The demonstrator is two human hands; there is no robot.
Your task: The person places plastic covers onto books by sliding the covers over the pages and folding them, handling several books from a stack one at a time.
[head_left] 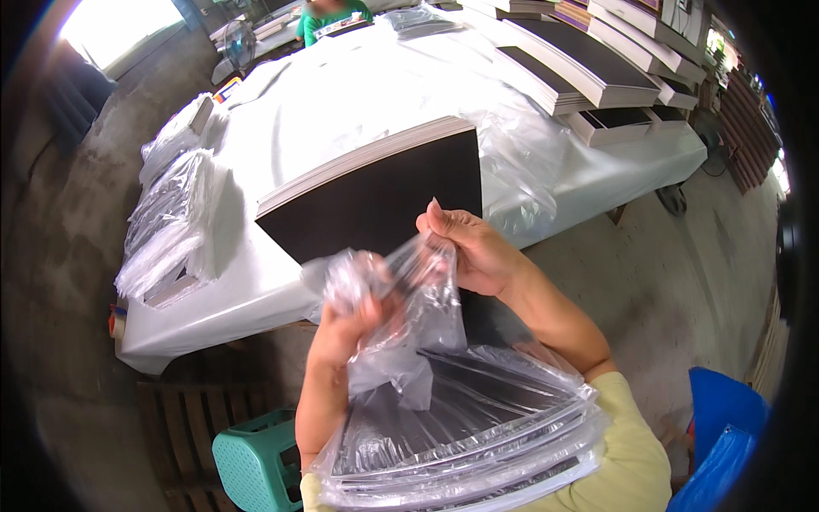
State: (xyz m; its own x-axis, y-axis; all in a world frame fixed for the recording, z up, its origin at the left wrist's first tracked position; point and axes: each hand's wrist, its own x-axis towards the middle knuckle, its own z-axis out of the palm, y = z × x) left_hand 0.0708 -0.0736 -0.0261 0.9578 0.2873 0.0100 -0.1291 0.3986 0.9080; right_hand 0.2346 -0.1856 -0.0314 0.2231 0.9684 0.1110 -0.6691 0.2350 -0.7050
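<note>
A clear plastic bag (413,290) with black boards (495,391) inside lies low against my body, its loose mouth bunched up between my hands. My right hand (479,249) pinches the top edge of the bag, thumb pointing up. My left hand (358,297) grips the other side of the film; it is partly veiled by plastic and a little blurred. Just beyond my hands, a thick stack of black-topped boards (384,192) with pale edges rests on the white-covered table (341,94), reaching its near edge.
Plastic-wrapped packs (171,222) line the table's left side. Tall piles of black-topped boards (589,64) stand at the far right, near loose film (520,162). A green stool (256,461) is at lower left, blue sheeting (721,444) at lower right. A person in green (334,19) sits beyond.
</note>
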